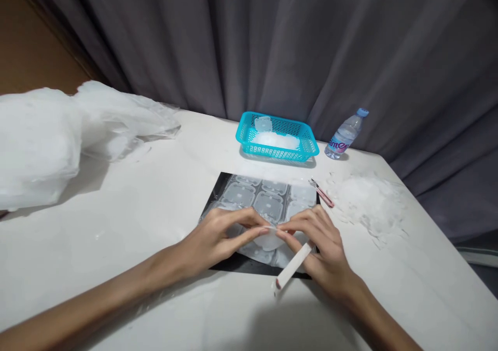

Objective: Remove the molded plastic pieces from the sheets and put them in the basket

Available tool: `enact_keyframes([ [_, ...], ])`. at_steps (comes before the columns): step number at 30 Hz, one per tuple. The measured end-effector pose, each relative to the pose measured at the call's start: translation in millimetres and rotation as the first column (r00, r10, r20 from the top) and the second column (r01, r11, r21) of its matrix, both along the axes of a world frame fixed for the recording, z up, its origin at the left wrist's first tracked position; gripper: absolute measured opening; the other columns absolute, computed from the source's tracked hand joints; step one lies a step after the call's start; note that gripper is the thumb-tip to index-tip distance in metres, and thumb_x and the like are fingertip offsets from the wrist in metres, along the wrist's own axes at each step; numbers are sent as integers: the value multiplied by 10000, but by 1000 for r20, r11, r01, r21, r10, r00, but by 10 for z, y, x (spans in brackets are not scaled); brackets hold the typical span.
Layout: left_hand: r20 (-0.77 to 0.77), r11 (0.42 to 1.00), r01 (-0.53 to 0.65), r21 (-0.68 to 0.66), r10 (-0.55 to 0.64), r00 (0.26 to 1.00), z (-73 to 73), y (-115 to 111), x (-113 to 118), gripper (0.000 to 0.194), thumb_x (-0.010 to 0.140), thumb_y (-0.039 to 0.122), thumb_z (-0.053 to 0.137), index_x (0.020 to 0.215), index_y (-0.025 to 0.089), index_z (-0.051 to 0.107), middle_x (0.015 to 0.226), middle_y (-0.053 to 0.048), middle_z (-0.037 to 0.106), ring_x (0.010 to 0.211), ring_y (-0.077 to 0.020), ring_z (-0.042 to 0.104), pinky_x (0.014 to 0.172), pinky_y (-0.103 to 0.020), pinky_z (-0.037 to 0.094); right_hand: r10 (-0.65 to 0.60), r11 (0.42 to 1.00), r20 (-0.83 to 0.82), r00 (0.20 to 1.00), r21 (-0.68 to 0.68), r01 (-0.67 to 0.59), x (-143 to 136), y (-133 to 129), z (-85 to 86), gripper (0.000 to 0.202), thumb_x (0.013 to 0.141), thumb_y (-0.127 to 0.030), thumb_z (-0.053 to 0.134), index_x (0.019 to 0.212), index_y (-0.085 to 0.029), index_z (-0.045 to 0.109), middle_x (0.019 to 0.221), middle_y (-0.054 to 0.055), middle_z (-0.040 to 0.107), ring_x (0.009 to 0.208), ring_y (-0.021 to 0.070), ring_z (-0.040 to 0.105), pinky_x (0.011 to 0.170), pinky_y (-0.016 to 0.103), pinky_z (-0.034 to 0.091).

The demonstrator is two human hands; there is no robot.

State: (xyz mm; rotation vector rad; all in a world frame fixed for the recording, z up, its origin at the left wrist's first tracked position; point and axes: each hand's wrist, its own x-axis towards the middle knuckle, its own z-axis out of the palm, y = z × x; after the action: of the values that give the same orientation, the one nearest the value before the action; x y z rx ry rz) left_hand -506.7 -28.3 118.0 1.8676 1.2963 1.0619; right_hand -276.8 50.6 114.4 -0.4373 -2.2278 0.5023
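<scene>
My left hand (223,235) pinches the edge of a small translucent plastic piece (271,242) between thumb and fingertips. From the other side my right hand (317,242) grips the same piece with thumb and index finger. A slim white tool (294,264), perhaps a cutter, is tucked in my right hand and points down toward me; its kind is not certain. Below both hands lies a black mat (252,264), bearing a translucent sheet of moulded, lid-like plastic shapes (269,204). My fingers partly hide the sheet and the held piece.
A blue basket (278,156) with translucent plastic pieces stands at the back. Beside it is a water bottle (345,136). A pink cutter (323,194) lies right of the mat, near a heap of clear scraps (369,200). A large white plastic bag (42,143) fills the left side.
</scene>
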Motion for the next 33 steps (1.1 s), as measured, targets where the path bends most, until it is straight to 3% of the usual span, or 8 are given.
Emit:
enact_keyframes([
  [10,-11,996,-76,44,77,997,-20,32,-54,159,1001,282,643,1014,194,775,935,-38,829,822,-175,784,709,-217,602,-69,996,95,993,69,63,67,42,20,143,992,-213,685,1135,-205,695,950,65,709,865,215,583,743,356,489],
  [17,64,998,-4,70,0,998,-24,35,-84,107,994,224,654,1016,214,758,1084,-40,826,1005,-196,786,915,-288,613,-91,987,60,994,140,82,125,42,-2,199,989,-111,646,1142,-217,716,953,74,695,867,214,563,743,361,481],
  [21,172,998,43,-41,-35,984,-12,53,-78,225,952,366,737,1130,228,732,1232,-74,775,1161,-241,729,1030,-360,565,-70,971,8,998,229,66,165,37,-13,333,943,-44,664,1225,-214,708,923,67,696,822,206,551,674,329,468],
  [24,344,962,125,-241,-36,938,3,59,-54,503,1030,582,530,1381,230,605,1272,-124,736,1159,-255,712,986,-388,580,-9,972,-23,1000,236,14,159,26,-18,379,931,-6,642,1248,-207,693,939,64,727,775,193,559,652,319,476],
  [26,402,896,200,-396,-27,915,6,51,-34,508,1074,564,427,1452,244,538,1191,-109,750,1035,-219,731,927,-365,592,23,976,-34,999,219,-15,136,7,-33,386,937,1,625,1260,-203,682,999,74,753,789,190,587,668,318,494],
  [29,423,821,263,-507,-29,906,-1,36,-4,482,1009,432,632,1456,284,529,1065,-37,732,947,-179,704,891,-320,571,58,989,-66,996,142,-48,87,-29,-65,377,947,-1,629,1261,-205,664,1101,81,772,891,187,659,729,315,519],
  [31,416,825,256,-504,-28,909,-3,42,7,503,951,397,715,1420,282,574,1054,-21,699,965,-180,676,858,-290,544,72,996,-92,993,53,-67,59,-46,-79,367,947,4,631,1240,-215,658,1123,69,775,953,178,688,767,309,524],
  [33,355,853,208,-479,-29,934,2,64,2,353,946,427,710,1242,234,701,994,-17,659,903,-173,636,779,-259,504,64,997,-94,993,-39,-68,44,-51,-81,349,956,3,611,1217,-224,659,1123,57,772,973,169,692,777,301,521],
])
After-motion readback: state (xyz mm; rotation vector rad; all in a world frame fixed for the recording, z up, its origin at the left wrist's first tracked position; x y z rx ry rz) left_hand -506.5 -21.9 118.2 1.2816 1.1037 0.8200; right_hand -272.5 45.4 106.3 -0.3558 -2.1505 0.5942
